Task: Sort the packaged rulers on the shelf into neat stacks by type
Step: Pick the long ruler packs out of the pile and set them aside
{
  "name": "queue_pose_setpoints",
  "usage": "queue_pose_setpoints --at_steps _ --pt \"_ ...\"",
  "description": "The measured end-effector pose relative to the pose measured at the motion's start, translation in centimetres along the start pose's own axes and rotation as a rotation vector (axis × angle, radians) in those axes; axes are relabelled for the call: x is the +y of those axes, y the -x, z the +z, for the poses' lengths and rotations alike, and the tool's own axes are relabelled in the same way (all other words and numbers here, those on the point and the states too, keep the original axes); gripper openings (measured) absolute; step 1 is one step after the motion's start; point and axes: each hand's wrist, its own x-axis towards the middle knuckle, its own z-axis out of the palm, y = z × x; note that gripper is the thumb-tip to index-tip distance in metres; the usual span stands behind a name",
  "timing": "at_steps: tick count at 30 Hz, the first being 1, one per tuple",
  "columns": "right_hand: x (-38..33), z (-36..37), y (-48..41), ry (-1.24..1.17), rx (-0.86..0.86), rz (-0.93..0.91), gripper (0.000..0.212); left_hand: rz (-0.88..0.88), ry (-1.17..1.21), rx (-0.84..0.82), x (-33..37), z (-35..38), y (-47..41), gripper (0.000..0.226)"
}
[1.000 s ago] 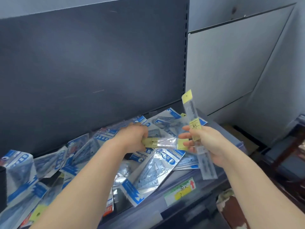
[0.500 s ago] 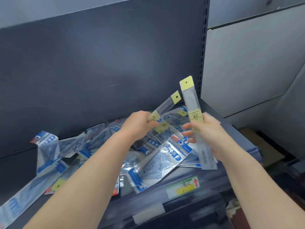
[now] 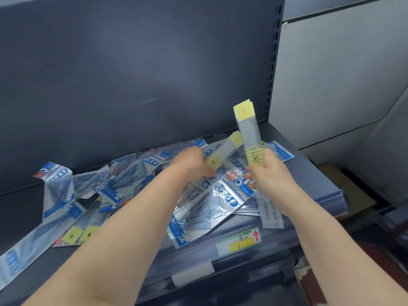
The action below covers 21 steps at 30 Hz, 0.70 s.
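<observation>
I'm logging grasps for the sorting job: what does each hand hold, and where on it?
Left hand pinches a tilted ruler pack beside its yellow label; right hand grips an upright ruler pack at its yellow label.

Hiding fingers of L hand [image 3: 194,164] under ruler pkg [image 3: 223,154]; cutting blue pkg [image 3: 13,261] at left edge; blurring shelf label [image 3: 239,241] txt.
</observation>
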Motion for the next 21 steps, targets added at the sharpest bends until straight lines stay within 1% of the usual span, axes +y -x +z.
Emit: queue_pose_setpoints --at_steps 2,4,5,6,8,9,10,12,14,16,18,21 --pt "-0.4 0.0 0.0 0.034 -0.007 -0.044 0.017 -0.003 0.066 0.006 0.0 0.0 0.2 0.033" --pt "-0.9 0.1 0.1 0.017 -0.012 -0.09 0.017 -0.036 0.258 0.119 -0.8 -0.2 0.6 0.031" --pt "-1.3 0.2 0.2 -0.015 -0.019 -0.113 0.018 -0.069 0.41 0.194 -1.4 -0.5 1.1 0.029" --pt "-1.9 0.4 0.3 -0.068 -0.036 -0.123 0.019 -0.106 0.611 0.243 -2.0 -0.9 1.9 0.026" --pt "-3.2 1.7 0.6 -0.185 -0.092 -0.11 0.021 -0.196 1.016 0.248 -3.5 -1.8 4.1 0.018" --pt "-3.9 2.8 0.7 -0.215 -0.122 -0.096 0.021 -0.24 1.142 0.232 -4.5 -2.0 5.4 0.019" --pt "-4.5 4.1 0.9 -0.22 -0.154 -0.082 0.022 -0.27 1.195 0.23 -5.6 -2.2 6.8 0.022" --pt "-5.6 7.4 1.6 -0.189 -0.241 -0.064 0.026 -0.304 1.19 0.28 -8.7 -2.1 9.3 0.024" --pt "-6.8 11.5 2.9 -0.14 -0.352 -0.067 0.032 -0.348 1.153 0.377 -12.4 -2.0 12.2 0.017" --pt "-8.1 15.6 4.7 -0.11 -0.45 -0.098 0.03 -0.441 1.16 0.485 -16.2 -2.1 15.5 0.01" --pt "-9.8 19.8 7.1 -0.099 -0.535 -0.137 0.028 -0.525 1.209 0.564 -19.9 -2.6 19.2 0.013" --pt "-11.8 26.5 11.2 -0.129 -0.658 -0.143 0.03 -0.579 1.249 0.62 -25.6 -3.2 25.0 0.018"
